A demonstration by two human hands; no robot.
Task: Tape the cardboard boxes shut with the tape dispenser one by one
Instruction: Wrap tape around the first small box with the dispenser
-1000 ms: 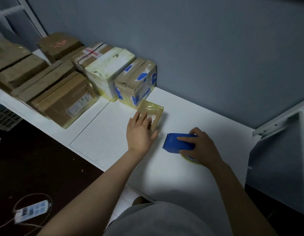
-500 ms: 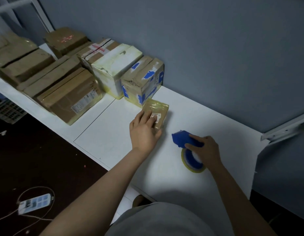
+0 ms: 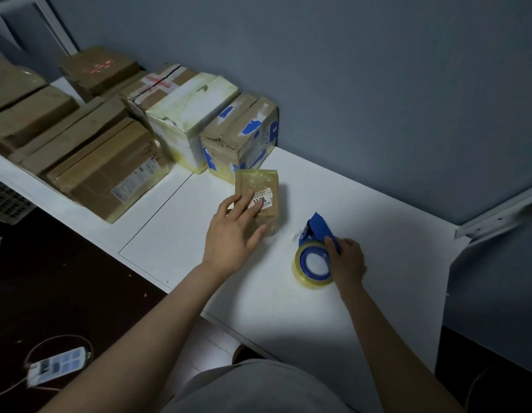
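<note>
On the small box (image 3: 256, 198), left hand (image 3: 233, 234) laid flat, fingers spread over the near end and label, pressing down, gripping nothing. Box small, glossy with old tape, lying flat on the white table (image 3: 378, 239) just in front of the blue-taped carton (image 3: 239, 135); likely light and stiff, slick on top, so apt to skid unless pinned or held by its side edges. Right hand (image 3: 346, 257) curled round the blue dispenser (image 3: 317, 248), its yellowish roll resting on the table, near the box but apart. Dispenser probably light, rigid; best held by the handle, clear of the cutting edge. Further cartons (image 3: 103, 174) ranged along the wall to the left.
</note>
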